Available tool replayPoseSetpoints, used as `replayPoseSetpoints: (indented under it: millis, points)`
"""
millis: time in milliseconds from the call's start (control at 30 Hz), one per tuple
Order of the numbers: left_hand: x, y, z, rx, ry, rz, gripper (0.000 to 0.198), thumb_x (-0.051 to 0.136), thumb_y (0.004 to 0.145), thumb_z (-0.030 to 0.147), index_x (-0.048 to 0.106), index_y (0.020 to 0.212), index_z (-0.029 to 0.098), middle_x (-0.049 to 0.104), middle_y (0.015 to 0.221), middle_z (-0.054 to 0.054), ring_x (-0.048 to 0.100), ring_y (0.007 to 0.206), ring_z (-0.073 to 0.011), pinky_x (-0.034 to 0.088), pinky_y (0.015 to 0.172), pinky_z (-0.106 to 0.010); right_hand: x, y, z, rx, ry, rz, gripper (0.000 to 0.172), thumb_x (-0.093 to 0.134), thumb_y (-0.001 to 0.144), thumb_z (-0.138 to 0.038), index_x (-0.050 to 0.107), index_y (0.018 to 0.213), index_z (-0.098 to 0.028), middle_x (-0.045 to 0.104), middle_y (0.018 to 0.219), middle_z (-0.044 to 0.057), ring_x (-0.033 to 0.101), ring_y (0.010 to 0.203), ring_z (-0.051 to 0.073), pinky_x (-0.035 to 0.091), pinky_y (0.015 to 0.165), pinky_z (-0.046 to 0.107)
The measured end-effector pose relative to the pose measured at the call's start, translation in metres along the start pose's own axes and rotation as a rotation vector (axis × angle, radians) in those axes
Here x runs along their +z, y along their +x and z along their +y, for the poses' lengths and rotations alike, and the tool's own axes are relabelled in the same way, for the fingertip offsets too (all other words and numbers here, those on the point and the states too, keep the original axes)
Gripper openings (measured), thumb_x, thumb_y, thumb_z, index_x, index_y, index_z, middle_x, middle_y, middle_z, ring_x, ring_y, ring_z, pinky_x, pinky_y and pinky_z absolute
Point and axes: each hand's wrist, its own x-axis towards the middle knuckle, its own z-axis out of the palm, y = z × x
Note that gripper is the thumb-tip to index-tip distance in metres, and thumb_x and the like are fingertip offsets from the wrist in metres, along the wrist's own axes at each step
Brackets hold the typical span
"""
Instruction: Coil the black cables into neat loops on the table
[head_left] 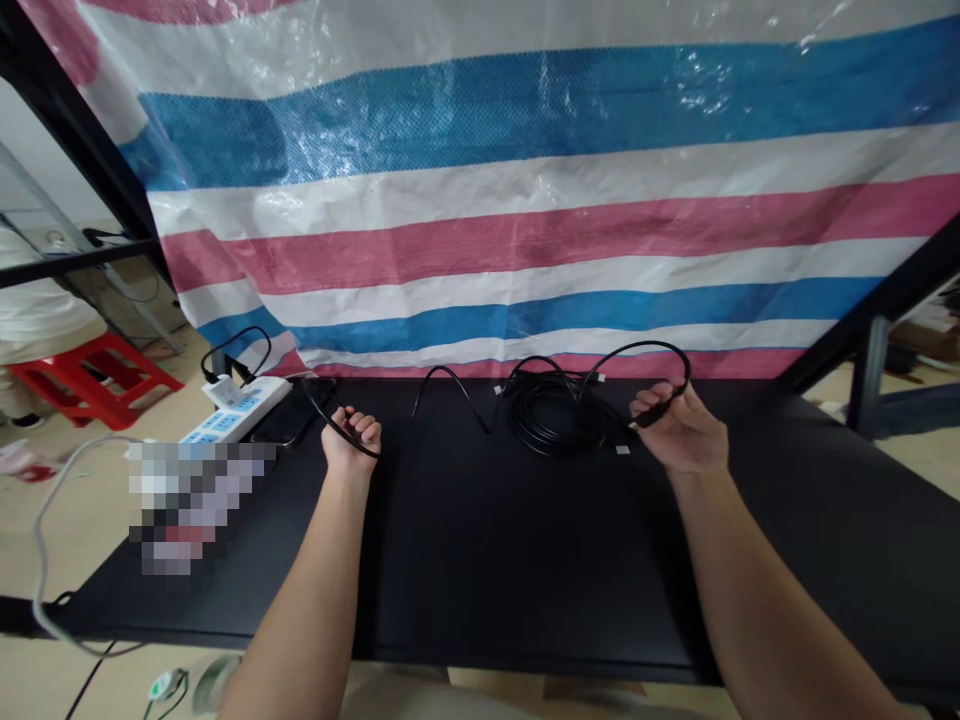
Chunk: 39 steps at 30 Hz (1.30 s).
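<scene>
My left hand [349,440] is closed round a length of thin black cable [346,436], which crosses the curled fingers. On the right, my right hand [691,430] pinches a black cable connector [654,411], its tip pointing left. From that connector a stretch of cable arches up and back to the left. Between the hands, toward the table's back edge, lies a coil of black cable [559,415]. A separate loop of cable [450,372] rises left of the coil. Light-coloured plugs [596,378] show at the coil's edge, and a small pale piece [622,450] rests beside it.
A white power strip [236,410] with a charger plugged in stands at the left, beside a dark phone [289,415]. Striped plastic sheeting [510,230] hangs behind the black table [517,560]. Off the left side, a person sits on a red stool [94,375].
</scene>
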Motion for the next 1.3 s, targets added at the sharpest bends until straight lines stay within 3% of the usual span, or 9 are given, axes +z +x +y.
replayPoseSetpoints:
  millis: [267,533,633,733,833,933,1067,1200,1300]
  points:
    - [-0.007,0.01,0.003,0.047,0.058,-0.036,0.029,0.036,0.088,0.017,0.038,0.058,0.018,0.022,0.048,0.008,0.026,0.033,-0.0039,0.022,0.032,-0.013,0.015,-0.001,-0.006,-0.04,-0.116,0.023,0.025,0.067,0.05,-0.024,0.046,0.063,-0.024,0.045,0.055,-0.007,0.033,0.045,0.008,0.03,0.047,0.025]
    - [-0.003,0.006,-0.006,0.042,0.086,-0.03,0.027,0.038,0.086,0.017,0.04,0.059,0.018,0.025,0.046,0.008,0.026,0.032,-0.0042,0.021,0.031,-0.014,0.039,-0.009,0.029,-0.218,-0.889,0.263,0.069,0.086,0.023,-0.032,0.052,0.082,-0.023,0.045,0.071,-0.007,0.043,0.059,0.012,0.04,0.058,0.03]
    - [-0.005,0.005,-0.002,0.061,0.072,-0.033,0.029,0.037,0.087,0.018,0.039,0.058,0.018,0.025,0.045,0.008,0.027,0.033,-0.0041,0.022,0.032,-0.013,0.046,-0.008,0.032,-0.228,-0.921,0.435,0.052,0.083,0.039,-0.038,0.049,0.076,-0.023,0.049,0.07,-0.005,0.046,0.059,0.013,0.042,0.059,0.032]
    - [-0.004,0.005,0.002,0.1,0.075,0.018,0.033,0.037,0.09,0.024,0.037,0.058,0.019,0.024,0.044,0.008,0.026,0.032,-0.0043,0.02,0.031,-0.014,0.042,-0.002,0.027,-0.217,-0.673,0.533,0.039,0.074,0.057,-0.046,0.043,0.067,-0.024,0.048,0.057,-0.006,0.043,0.049,0.012,0.038,0.047,0.028]
    - [0.0,0.003,-0.004,0.116,0.104,0.104,0.039,0.039,0.091,0.035,0.032,0.056,0.02,0.024,0.043,0.009,0.023,0.031,-0.0043,0.015,0.031,-0.015,0.034,0.005,0.023,-0.095,-0.341,0.436,0.041,0.064,0.066,-0.059,0.04,0.062,-0.025,0.039,0.046,-0.007,0.034,0.039,0.01,0.026,0.035,0.025]
    - [0.005,-0.001,-0.018,0.082,0.185,0.057,0.047,0.048,0.087,0.045,0.027,0.054,0.021,0.021,0.043,0.01,0.022,0.031,-0.0043,0.014,0.03,-0.016,0.034,0.006,0.024,-0.052,-0.216,0.35,0.046,0.056,0.071,-0.067,0.037,0.061,-0.026,0.027,0.042,-0.009,0.03,0.037,0.01,0.024,0.033,0.023]
    - [0.011,-0.011,-0.041,-0.003,0.272,-0.079,0.055,0.056,0.082,0.05,0.022,0.051,0.021,0.02,0.043,0.009,0.024,0.032,-0.0046,0.018,0.031,-0.018,0.052,-0.006,0.038,-0.168,-0.486,0.357,0.049,0.051,0.071,-0.071,0.037,0.064,-0.025,0.037,0.051,-0.007,0.038,0.046,0.011,0.036,0.042,0.026]
    - [0.014,-0.026,-0.054,-0.083,0.287,-0.248,0.059,0.057,0.081,0.053,0.02,0.049,0.02,0.021,0.043,0.008,0.025,0.033,-0.0048,0.021,0.032,-0.018,0.075,-0.024,0.054,-0.348,-0.885,0.237,0.06,0.08,0.042,-0.052,0.048,0.083,-0.023,0.051,0.077,-0.002,0.051,0.07,0.017,0.047,0.066,0.035]
    - [0.015,-0.034,-0.056,-0.153,0.289,-0.329,0.06,0.054,0.083,0.054,0.021,0.048,0.02,0.022,0.042,0.007,0.024,0.033,-0.0051,0.02,0.032,-0.019,0.084,-0.027,0.056,-0.323,-0.976,0.301,0.049,0.079,0.046,-0.042,0.05,0.081,-0.023,0.05,0.073,-0.001,0.054,0.074,0.021,0.046,0.071,0.038]
